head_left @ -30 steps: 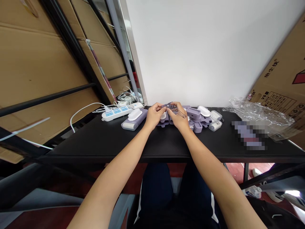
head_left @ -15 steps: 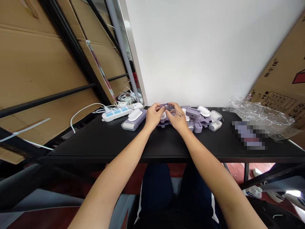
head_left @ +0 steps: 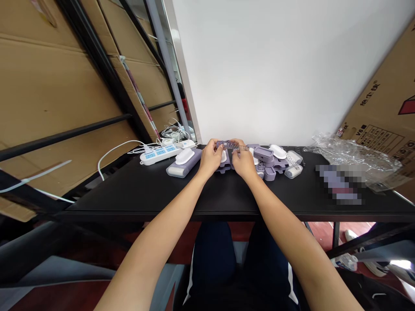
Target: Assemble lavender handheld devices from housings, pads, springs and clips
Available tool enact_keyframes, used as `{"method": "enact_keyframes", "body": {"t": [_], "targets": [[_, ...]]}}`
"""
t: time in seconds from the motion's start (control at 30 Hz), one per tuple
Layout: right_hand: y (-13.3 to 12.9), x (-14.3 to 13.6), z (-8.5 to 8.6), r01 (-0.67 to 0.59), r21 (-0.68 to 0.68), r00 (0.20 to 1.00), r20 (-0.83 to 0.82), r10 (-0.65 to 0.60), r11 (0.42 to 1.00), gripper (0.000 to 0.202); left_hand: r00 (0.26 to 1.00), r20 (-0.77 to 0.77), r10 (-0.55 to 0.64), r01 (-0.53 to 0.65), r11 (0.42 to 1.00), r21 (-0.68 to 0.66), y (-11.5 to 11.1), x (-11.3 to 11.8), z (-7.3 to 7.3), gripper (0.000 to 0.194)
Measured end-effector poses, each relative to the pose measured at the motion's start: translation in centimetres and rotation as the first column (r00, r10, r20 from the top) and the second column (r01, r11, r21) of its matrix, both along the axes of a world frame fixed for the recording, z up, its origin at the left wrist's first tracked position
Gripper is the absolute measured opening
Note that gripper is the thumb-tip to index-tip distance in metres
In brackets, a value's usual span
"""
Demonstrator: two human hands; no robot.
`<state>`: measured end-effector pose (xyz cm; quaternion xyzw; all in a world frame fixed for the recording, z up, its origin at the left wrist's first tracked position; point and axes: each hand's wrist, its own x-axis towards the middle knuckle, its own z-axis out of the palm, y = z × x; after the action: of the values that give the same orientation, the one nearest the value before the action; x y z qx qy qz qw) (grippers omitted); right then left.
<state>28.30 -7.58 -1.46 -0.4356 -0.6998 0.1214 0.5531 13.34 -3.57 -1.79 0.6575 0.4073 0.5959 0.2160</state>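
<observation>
My left hand (head_left: 210, 160) is closed, thumb and fingers pinching a small purple plastic part (head_left: 220, 143) above the table's far side. A thin coil spring (head_left: 238, 147) runs from that part rightward over my right hand (head_left: 244, 160). That hand is closed on the spring and part, its fingertips partly hidden. Just right of it is a cluster of purple plastic pieces (head_left: 264, 153) with white oval caps (head_left: 278, 151). Another loose spring (head_left: 292, 162) rests on translucent-ended pieces (head_left: 293, 171). Left of my hands lies a purple block (head_left: 187, 165) topped by a white oval piece (head_left: 184, 156).
A white power strip (head_left: 159, 154) with cables sits at the table's back left. Crumpled clear plastic (head_left: 356, 155) and a blurred-out item (head_left: 339, 185) lie at the right. A white panel (head_left: 259, 73) rises behind the black table (head_left: 227, 196); cardboard boxes (head_left: 385, 108) flank it.
My right hand's fingers have curled in and shifted slightly lower. The spring now lies straighter and more level between my hands. My left hand keeps its hold.
</observation>
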Motion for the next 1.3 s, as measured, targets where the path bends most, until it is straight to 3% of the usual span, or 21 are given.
{"method": "enact_keyframes", "body": {"t": [0.37, 0.53, 0.6, 0.8, 0.97, 1.2, 1.3], "targets": [[-0.3, -0.1, 0.3, 0.043, -0.037, 0.999, -0.027, -0.044, 0.998, 0.045, 0.953, 0.248, -0.176, 0.193, 0.98, -0.046, 0.3, 0.0, 0.6, 0.023], [0.4, 0.9, 1.4, -0.082, -0.169, 0.95, -0.31, 0.026, 0.982, 0.038, 0.936, 0.155, -0.317, 0.319, 0.948, 0.011, -0.1, -0.5, 1.0, 0.029], [0.4, 1.8, 2.1, -0.165, -0.242, 0.939, -0.334, 0.077, 0.956, 0.037, 0.925, 0.104, -0.367, 0.37, 0.929, -0.019, -0.3, -0.9, 1.2, 0.031], [-0.3, 4.3, 3.5, -0.326, -0.398, 0.945, -0.123, 0.302, 0.857, 0.035, 0.886, -0.108, -0.45, 0.431, 0.888, -0.162, -0.8, -2.0, 1.6, 0.035], [-0.4, 5.3, 3.4, -0.323, -0.423, 0.928, 0.032, 0.37, 0.847, 0.03, 0.861, -0.238, -0.45, 0.409, 0.89, -0.201, -1.1, -2.1, 1.6, 0.032], [-0.3, 5.5, 3.1, -0.314, -0.42, 0.905, 0.14, 0.402, 0.851, 0.021, 0.846, -0.273, -0.458, 0.408, 0.885, -0.223, -1.4, -1.9, 1.7, 0.028], [-0.5, 5.3, 3.2, -0.285, -0.396, 0.925, 0.124, 0.358, 0.873, 0.019, 0.863, -0.138, -0.486, 0.449, 0.863, -0.232, -1.2, -1.8, 1.6, 0.036]]}}
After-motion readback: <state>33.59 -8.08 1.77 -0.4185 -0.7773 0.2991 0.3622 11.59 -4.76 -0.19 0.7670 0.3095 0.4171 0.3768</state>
